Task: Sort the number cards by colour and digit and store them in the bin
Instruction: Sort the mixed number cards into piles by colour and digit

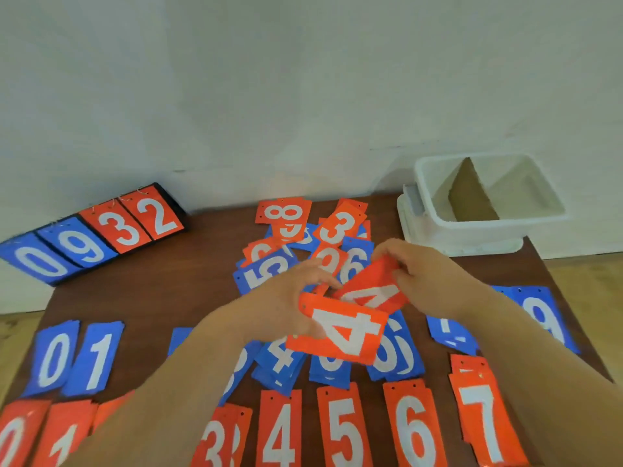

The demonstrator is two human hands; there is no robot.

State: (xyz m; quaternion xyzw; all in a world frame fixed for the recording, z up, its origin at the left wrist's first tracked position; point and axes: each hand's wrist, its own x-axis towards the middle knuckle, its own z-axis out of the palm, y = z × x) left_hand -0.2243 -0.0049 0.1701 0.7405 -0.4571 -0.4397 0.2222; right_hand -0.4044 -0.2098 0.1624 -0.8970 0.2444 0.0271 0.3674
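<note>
Above the loose pile on the tabletop [168, 281], the left hand [286, 298] pinches an orange 4 card [340, 332] by its edge, and the right hand [424, 271] pinches a second orange 4 [371, 291]. Both cards look thin, light and bendy, probably slick, so edges are best for gripping.

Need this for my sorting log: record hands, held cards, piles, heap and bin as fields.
left hand: grips red 4 card
right hand: pinches second red 4 card
red piles: near edge, 0, 1, 3, 4, 5, 6, 7 readable
blue piles: 0 and 1 at left
heap: mixed colours, beyond the hands
bin: white, cardboard divider, no cards seen
</note>
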